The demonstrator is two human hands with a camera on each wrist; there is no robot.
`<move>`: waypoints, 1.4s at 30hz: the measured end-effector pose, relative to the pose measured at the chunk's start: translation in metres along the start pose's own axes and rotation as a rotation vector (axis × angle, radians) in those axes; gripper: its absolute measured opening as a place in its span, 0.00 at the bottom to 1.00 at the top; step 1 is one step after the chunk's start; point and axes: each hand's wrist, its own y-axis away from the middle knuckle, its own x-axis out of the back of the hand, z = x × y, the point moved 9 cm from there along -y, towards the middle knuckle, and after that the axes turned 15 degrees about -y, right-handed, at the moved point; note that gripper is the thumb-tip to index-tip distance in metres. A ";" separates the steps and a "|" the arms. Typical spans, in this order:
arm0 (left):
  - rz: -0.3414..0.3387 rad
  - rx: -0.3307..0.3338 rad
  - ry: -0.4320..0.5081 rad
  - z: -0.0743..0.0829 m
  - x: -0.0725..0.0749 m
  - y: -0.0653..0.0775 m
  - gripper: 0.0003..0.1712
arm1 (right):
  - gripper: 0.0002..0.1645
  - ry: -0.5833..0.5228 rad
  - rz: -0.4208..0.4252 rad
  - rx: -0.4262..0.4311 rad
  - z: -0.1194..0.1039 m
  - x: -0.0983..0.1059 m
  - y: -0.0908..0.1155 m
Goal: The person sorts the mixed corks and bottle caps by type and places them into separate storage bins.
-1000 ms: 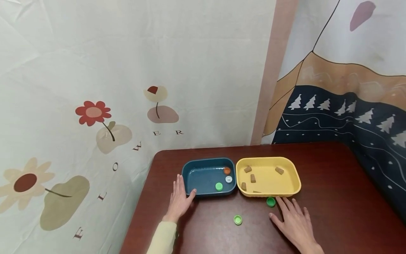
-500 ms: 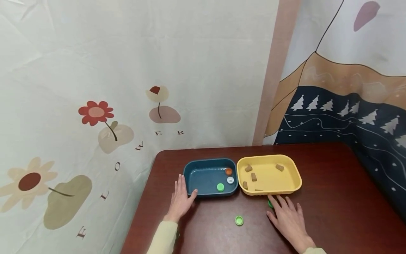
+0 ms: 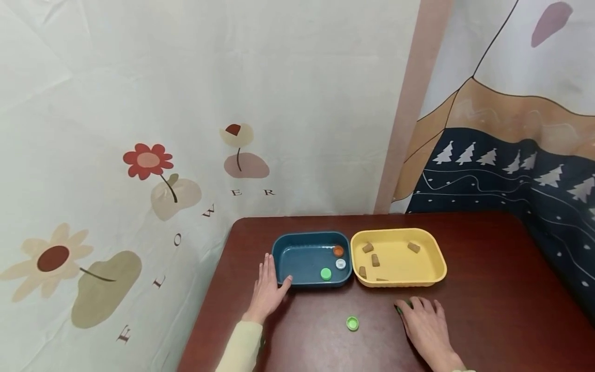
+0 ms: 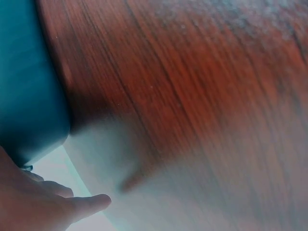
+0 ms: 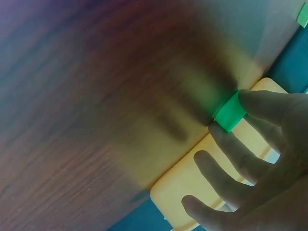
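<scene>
My right hand pinches a green bottle cap between thumb and fingertips, just in front of the yellow tray. The head view shows only a sliver of that cap; its other fingers are spread apart in the right wrist view. With straight fingers along the left end of the blue tray, my left hand touches its side, thumb at the front corner. A light green bottle cap lies on the table between the hands, hollow side up.
Inside the blue tray are an orange cap, a white cap and a green cap. Several brown cork stoppers lie in the yellow tray. The trays stand side by side on the dark red table, before a printed cloth.
My right hand has moved left onto the green cap by the yellow tray; its fingers have bent and now pinch it. My left hand stays at the blue tray. The head view has shifted slightly.
</scene>
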 end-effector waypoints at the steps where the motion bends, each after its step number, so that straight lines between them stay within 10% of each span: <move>1: -0.007 0.003 -0.002 0.000 -0.001 0.000 0.56 | 0.15 0.001 -0.002 0.000 0.000 0.000 0.001; 20: -0.020 0.003 -0.006 0.001 0.000 0.000 0.56 | 0.22 -0.150 0.275 0.229 -0.066 0.031 -0.013; 42: -0.024 0.007 -0.005 -0.001 -0.004 -0.001 0.56 | 0.23 -0.199 0.268 0.288 -0.120 0.007 -0.070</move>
